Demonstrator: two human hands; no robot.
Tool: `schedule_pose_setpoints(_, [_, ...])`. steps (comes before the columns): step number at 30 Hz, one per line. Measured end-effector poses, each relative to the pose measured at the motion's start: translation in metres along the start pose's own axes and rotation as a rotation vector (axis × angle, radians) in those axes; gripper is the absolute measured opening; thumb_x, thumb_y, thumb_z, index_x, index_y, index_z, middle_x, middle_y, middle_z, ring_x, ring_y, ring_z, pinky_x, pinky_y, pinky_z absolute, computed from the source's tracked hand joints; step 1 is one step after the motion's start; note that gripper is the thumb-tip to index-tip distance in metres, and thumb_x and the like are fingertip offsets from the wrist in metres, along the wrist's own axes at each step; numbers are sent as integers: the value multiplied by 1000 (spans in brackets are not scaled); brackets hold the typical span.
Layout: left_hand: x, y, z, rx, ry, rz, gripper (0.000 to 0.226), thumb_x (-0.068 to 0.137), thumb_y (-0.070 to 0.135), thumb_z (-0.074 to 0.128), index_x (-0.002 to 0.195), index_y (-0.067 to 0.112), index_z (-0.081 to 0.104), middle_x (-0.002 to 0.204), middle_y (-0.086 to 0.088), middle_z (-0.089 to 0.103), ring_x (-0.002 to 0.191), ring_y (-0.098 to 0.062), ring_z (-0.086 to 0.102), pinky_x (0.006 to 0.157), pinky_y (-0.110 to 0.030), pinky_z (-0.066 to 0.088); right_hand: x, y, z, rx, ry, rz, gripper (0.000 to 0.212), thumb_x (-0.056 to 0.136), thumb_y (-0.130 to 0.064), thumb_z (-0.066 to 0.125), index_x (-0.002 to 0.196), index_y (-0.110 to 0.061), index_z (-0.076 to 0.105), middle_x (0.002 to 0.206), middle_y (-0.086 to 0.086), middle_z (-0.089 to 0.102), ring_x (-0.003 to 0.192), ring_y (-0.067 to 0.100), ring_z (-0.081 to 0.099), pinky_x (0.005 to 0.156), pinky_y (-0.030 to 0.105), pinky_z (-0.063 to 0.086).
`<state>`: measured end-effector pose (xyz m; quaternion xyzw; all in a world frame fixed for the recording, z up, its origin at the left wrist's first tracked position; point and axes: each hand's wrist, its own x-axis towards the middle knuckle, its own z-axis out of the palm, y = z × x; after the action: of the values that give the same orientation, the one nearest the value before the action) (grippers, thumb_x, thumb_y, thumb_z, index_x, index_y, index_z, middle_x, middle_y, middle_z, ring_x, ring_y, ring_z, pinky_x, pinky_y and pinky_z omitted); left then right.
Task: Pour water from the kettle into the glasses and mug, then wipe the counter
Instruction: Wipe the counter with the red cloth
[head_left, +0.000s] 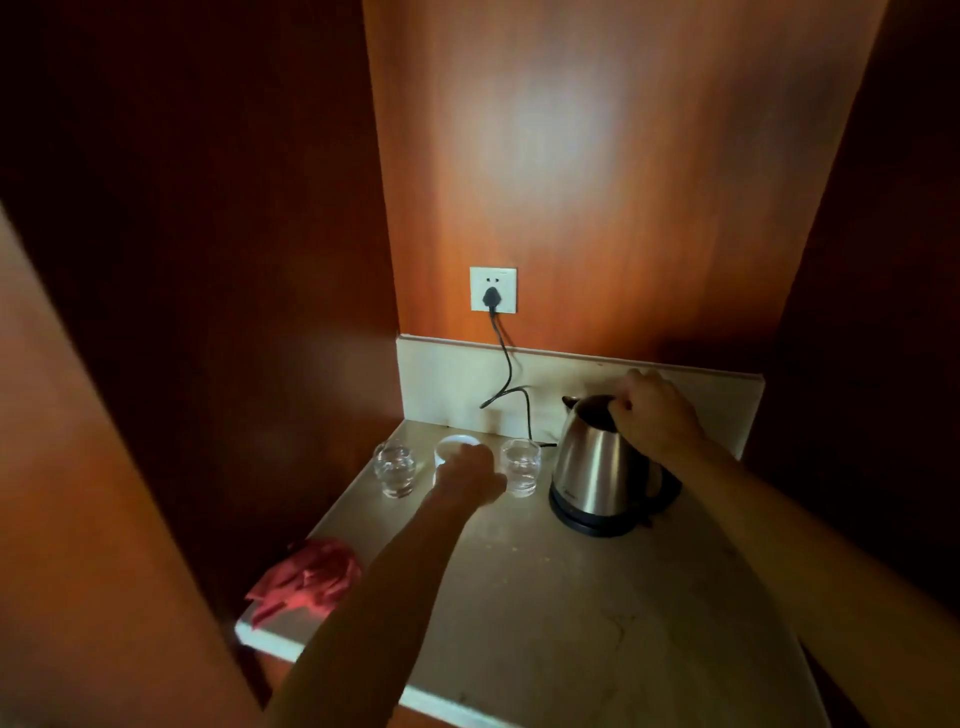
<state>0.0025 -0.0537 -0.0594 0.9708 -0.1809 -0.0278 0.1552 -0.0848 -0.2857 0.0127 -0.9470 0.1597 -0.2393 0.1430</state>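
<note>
A steel kettle (592, 462) stands on its black base at the back right of the pale stone counter (597, 613). My right hand (654, 415) is closed around the kettle's handle at the top. A white mug (454, 448) sits between two clear glasses, the left glass (395, 470) and the right glass (521, 467), in a row along the back. My left hand (470, 475) covers the mug's front and grips it. A crumpled red cloth (306, 577) lies at the counter's front left corner.
A black cord (506, 364) runs from a white wall socket (493, 290) down behind the glasses to the kettle's base. Wooden panels wall in the counter on the left, back and right. The counter's front edge is near me.
</note>
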Motion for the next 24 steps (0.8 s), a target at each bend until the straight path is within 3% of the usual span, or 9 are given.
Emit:
schedule_pose_setpoints(3, [-35,-38,-9,-17,116,-18,28,96,30,53,117,18,66,123,-5,64,113,-24,61,101,-39,47,-21,-66,24,66,-21,-192,13,94,-15,61,101,-5,64,105,21,66,97,39,63,74,36,46])
schedule_pose_setpoints(6, [-83,-97,4,35,289,-93,30,92,27,51,120,20,60,125,-3,62,117,-23,59,96,-37,50,-62,-124,83,140,-202,-317,16,96,-17,59,109,-10,66,115,14,67,106,37,65,82,39,51])
schedule_pose_setpoints(10, [-137,-183,30,34,288,-253,47,95,40,47,139,23,47,137,-3,49,128,-26,45,106,-40,41,-110,-182,169,158,-469,-524,30,100,-22,58,128,-12,60,130,10,61,117,31,62,86,36,48])
schedule_pose_setpoints(13, [-156,-225,38,-17,291,-211,55,100,40,48,152,30,35,148,3,43,131,-21,45,109,-35,40,-130,-226,206,263,-538,-563,42,95,-20,62,136,-12,61,132,11,63,121,31,61,98,38,47])
schedule_pose_setpoints(16, [-157,-238,38,-140,312,-134,48,98,34,58,145,34,47,142,11,49,128,-16,48,103,-30,45,-142,-255,228,408,-602,-669,48,90,-11,70,137,-8,64,134,12,68,124,28,64,107,30,45])
schedule_pose_setpoints(18, [-150,-240,35,-146,305,-158,40,98,35,59,138,35,53,134,10,53,124,-16,49,98,-30,49,-144,-262,238,459,-586,-701,43,86,-7,73,129,-7,70,129,13,72,118,29,68,105,34,49])
schedule_pose_setpoints(20, [-141,-240,31,-100,275,-215,38,99,36,59,137,31,52,130,4,52,122,-19,49,92,-33,56,-140,-263,240,474,-537,-702,34,82,-6,74,116,-11,76,120,12,76,110,20,69,102,18,47])
schedule_pose_setpoints(22, [-135,-237,28,-71,258,-209,42,98,37,61,138,29,51,130,1,51,123,-21,48,89,-37,57,-134,-262,240,463,-506,-723,32,79,-6,75,111,-11,78,115,12,78,107,15,64,94,-3,35])
schedule_pose_setpoints(24, [-130,-227,27,-81,274,-149,42,98,41,60,137,28,51,130,2,52,122,-19,48,84,-35,58,-126,-255,236,416,-504,-746,33,79,-6,74,111,-8,77,114,14,77,103,18,67,93,1,39])
